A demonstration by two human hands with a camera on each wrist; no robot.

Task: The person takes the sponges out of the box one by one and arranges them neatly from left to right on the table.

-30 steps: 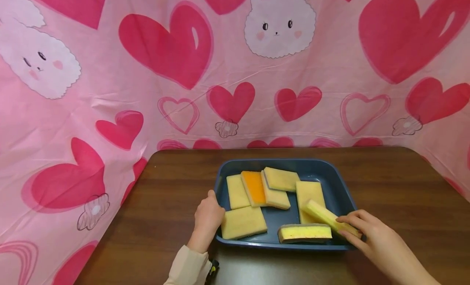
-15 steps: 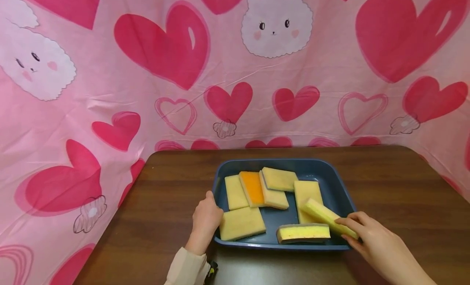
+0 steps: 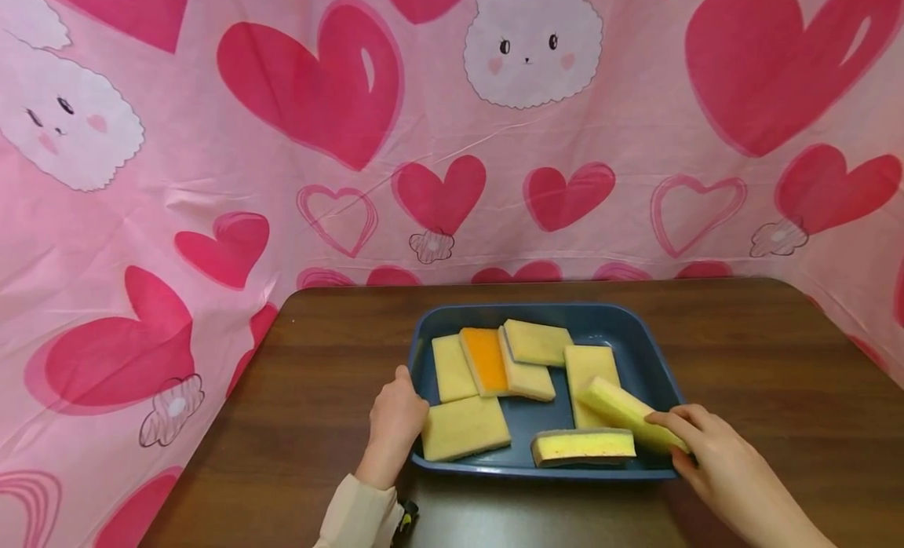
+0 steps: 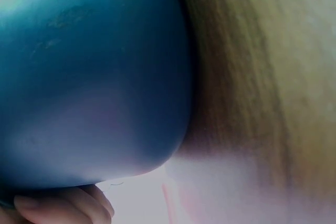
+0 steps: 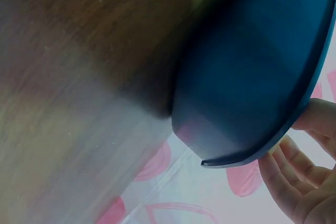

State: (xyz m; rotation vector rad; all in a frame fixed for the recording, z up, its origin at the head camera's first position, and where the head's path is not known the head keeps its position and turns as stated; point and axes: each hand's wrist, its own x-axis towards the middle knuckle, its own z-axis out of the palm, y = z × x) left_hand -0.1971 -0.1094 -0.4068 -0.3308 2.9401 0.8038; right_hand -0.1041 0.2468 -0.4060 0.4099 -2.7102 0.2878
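At the tray (image 3: 639, 367), left hand (image 3: 397, 412) grips its rim; right hand (image 3: 722, 446) pinches a tilted sponge (image 3: 625, 412); slack fingers could drop it.

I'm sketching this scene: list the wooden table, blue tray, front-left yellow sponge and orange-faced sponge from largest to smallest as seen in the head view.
1. Wooden table
2. Blue tray
3. Front-left yellow sponge
4. Orange-faced sponge, lying farther back
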